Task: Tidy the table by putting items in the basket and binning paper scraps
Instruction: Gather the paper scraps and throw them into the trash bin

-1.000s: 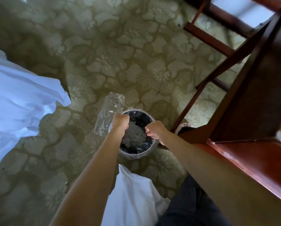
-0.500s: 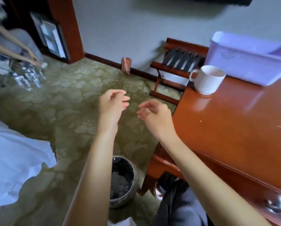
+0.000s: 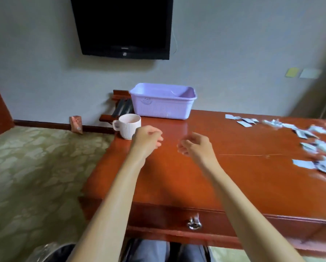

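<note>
A lilac plastic basket [image 3: 162, 104] stands at the back of the red-brown wooden table [image 3: 205, 176], against the wall. A white ribbed mug [image 3: 129, 127] sits at the table's left edge, just left of my left hand [image 3: 147, 138]. My right hand [image 3: 195, 145] hovers a little to the right of it. Both hands hang above the table top with fingers loosely curled and nothing in them. Several pale blue paper scraps [image 3: 307, 144] lie scattered over the right part of the table. The bin's rim [image 3: 50, 251] shows at the bottom left, on the floor.
A black television [image 3: 122, 27] hangs on the wall above. A wooden luggage rack [image 3: 120, 108] stands behind the mug. A small brown packet [image 3: 76, 124] leans on the skirting. Green patterned carpet [image 3: 35, 176] lies left of the table. A drawer handle [image 3: 194, 224] is at the front.
My view has risen from the bin on the floor to the table top. Both hands have lifted away from the bin and now hover over the table, empty.
</note>
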`<action>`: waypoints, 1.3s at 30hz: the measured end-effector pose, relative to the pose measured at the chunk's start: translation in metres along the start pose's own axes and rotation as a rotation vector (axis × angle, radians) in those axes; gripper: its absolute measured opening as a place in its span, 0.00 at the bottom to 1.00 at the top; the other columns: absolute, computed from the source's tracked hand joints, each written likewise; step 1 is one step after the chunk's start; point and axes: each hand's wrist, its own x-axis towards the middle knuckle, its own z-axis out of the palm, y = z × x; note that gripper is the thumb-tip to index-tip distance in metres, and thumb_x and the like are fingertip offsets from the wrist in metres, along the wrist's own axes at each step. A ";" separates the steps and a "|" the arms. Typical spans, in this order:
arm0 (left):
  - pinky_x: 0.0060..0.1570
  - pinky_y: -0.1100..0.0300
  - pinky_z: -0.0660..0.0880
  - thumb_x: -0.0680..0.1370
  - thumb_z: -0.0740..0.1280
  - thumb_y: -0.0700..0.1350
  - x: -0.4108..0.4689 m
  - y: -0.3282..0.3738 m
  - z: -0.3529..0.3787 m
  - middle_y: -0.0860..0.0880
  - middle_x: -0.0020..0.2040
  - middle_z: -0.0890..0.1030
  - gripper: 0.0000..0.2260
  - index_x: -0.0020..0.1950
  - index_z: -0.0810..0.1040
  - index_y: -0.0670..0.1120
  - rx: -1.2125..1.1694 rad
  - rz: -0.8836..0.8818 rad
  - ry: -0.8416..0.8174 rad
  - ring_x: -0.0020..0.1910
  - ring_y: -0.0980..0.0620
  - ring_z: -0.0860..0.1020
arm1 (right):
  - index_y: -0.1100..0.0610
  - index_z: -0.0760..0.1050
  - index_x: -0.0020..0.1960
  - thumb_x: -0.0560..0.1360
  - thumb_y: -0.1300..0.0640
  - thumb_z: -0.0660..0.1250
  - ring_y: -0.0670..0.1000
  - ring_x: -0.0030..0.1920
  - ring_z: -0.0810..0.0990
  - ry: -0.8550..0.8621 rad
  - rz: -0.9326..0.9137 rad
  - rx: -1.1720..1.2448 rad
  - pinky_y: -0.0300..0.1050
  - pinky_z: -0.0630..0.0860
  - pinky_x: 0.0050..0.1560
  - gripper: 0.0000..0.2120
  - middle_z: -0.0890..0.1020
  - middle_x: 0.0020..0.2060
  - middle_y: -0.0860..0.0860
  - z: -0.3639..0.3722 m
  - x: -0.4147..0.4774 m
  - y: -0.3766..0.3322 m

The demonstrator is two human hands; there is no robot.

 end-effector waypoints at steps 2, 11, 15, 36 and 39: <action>0.40 0.60 0.77 0.77 0.60 0.39 0.006 0.004 0.042 0.46 0.39 0.80 0.08 0.46 0.80 0.43 0.049 0.012 -0.081 0.38 0.48 0.77 | 0.56 0.76 0.38 0.74 0.62 0.63 0.52 0.38 0.80 0.039 0.035 -0.061 0.50 0.79 0.46 0.08 0.82 0.38 0.55 -0.034 0.008 0.020; 0.58 0.51 0.78 0.77 0.61 0.39 0.013 0.033 0.225 0.43 0.52 0.81 0.09 0.51 0.80 0.41 0.301 0.133 -0.430 0.56 0.45 0.78 | 0.60 0.80 0.50 0.73 0.63 0.62 0.55 0.45 0.80 0.307 0.215 -0.378 0.42 0.74 0.42 0.10 0.83 0.45 0.56 -0.184 0.018 0.106; 0.59 0.51 0.77 0.77 0.62 0.39 0.010 0.036 0.295 0.44 0.57 0.80 0.10 0.56 0.80 0.42 0.430 0.176 -0.561 0.58 0.44 0.77 | 0.60 0.79 0.54 0.74 0.62 0.61 0.59 0.55 0.78 0.449 0.314 -0.573 0.43 0.71 0.49 0.12 0.82 0.53 0.58 -0.243 0.027 0.140; 0.58 0.52 0.78 0.78 0.64 0.39 0.033 0.033 0.379 0.45 0.62 0.77 0.13 0.62 0.75 0.45 0.484 0.148 -0.625 0.59 0.46 0.77 | 0.63 0.77 0.53 0.67 0.65 0.73 0.52 0.46 0.73 0.360 0.467 -0.462 0.44 0.71 0.41 0.15 0.79 0.54 0.57 -0.311 0.092 0.175; 0.58 0.51 0.78 0.77 0.66 0.40 0.032 0.031 0.368 0.45 0.65 0.74 0.17 0.66 0.71 0.47 0.441 0.106 -0.641 0.60 0.46 0.76 | 0.63 0.78 0.48 0.66 0.66 0.74 0.53 0.44 0.75 0.308 0.442 -0.314 0.45 0.71 0.43 0.12 0.79 0.47 0.57 -0.299 0.090 0.171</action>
